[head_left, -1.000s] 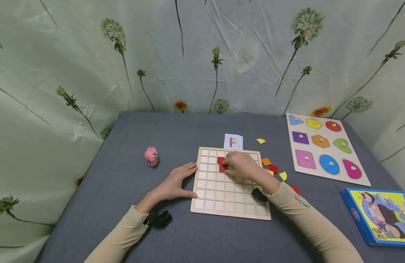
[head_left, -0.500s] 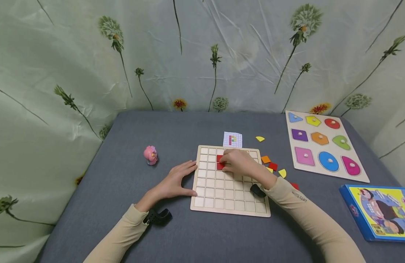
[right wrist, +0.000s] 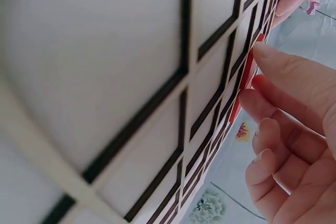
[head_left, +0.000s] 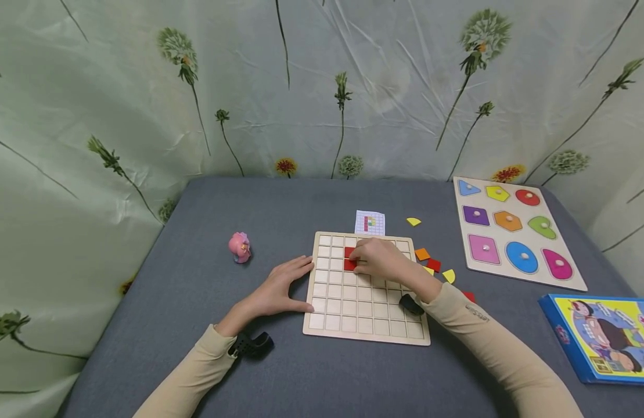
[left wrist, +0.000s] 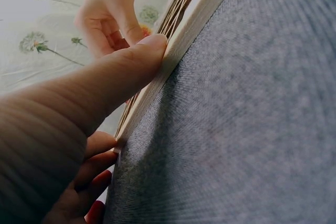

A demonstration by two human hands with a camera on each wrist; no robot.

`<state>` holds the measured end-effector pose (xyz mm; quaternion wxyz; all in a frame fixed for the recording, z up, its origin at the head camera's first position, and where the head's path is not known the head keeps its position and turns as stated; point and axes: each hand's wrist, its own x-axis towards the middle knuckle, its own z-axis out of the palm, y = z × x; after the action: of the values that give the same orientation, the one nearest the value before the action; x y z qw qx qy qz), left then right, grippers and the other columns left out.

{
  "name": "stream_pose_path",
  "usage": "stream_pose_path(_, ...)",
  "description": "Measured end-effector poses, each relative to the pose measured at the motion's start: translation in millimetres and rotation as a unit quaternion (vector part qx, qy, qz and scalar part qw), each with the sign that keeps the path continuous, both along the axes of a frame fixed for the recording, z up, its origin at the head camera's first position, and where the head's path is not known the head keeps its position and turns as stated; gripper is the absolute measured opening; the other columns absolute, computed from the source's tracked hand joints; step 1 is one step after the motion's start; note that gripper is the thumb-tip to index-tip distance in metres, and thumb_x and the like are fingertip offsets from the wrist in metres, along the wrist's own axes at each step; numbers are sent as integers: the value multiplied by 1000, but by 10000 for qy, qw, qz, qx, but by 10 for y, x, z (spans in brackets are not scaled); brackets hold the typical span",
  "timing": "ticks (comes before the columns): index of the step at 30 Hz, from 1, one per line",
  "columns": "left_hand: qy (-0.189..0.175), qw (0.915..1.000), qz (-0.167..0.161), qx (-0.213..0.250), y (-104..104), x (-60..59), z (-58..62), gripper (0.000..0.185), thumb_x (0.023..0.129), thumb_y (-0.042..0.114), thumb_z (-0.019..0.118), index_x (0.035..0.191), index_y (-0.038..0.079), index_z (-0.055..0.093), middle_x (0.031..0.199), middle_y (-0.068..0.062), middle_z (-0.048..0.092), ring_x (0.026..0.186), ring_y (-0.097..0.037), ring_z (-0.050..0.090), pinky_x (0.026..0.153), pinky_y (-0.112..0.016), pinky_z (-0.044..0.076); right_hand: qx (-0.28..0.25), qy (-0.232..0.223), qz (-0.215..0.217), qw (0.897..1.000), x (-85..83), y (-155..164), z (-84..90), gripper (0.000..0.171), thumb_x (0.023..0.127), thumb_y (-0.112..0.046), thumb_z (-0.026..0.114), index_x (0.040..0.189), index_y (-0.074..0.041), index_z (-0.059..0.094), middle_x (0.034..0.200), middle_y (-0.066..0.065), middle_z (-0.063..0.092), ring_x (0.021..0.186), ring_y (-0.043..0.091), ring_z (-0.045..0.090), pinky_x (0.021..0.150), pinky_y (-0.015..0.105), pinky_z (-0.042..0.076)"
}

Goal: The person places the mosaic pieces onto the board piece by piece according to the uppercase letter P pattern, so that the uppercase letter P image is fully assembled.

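Note:
The wooden grid board (head_left: pixel 364 337) lies flat on the table. My left hand (head_left: pixel 280 287) stays at its left edge with the thumb and fingers spread apart; in the left wrist view the thumb (left wrist: pixel 149 51) presses the board's edge. Over the upper middle of the grid, my right hand (head_left: pixel 381 258) pinches a red square tile (head_left: pixel 349 265) with thumb and index finger, and hides part of it. Another red square tile (head_left: pixel 349 252) sits directly behind it in the same column. In the right wrist view the pinched tile (right wrist: pixel 248 72) lies down at the grid.
Behind the board lies a printed pattern card (head_left: pixel 370 222). Right of the board are an orange tile (head_left: pixel 422 254), a red tile (head_left: pixel 434 265) and yellow quarter-round pieces (head_left: pixel 449 276). Farther right are a knobbed shape puzzle (head_left: pixel 486 276) and a blue box (head_left: pixel 604 342). A pink figurine (head_left: pixel 240 248) stands left.
My right fingers have shifted very slightly left at the red tile. My left hand keeps its place at the board's edge.

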<state>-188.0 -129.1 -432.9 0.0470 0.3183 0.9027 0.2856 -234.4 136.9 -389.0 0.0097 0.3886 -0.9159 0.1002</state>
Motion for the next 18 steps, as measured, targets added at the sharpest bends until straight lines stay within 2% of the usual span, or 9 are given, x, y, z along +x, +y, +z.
stream_pose_path(7,26,10000,-11,7,2,-2,-2,89,68,39,80,139,1,43,149,-14,39,141,-34,32,108,-58,27,-62,72,-85,9999,35,64,29,10,79,-15,73,88,-12,74,82,-1,67,71,9,58,64,24,47)
stream_pose_path(18,18,10000,35,-13,-6,14,-13,89,69,39,80,140,2,43,149,-14,39,141,-33,32,108,-58,27,-202,27,-563,9982,110,316,51,14,78,-12,71,92,-12,74,91,1,70,79,13,64,64,28,50)
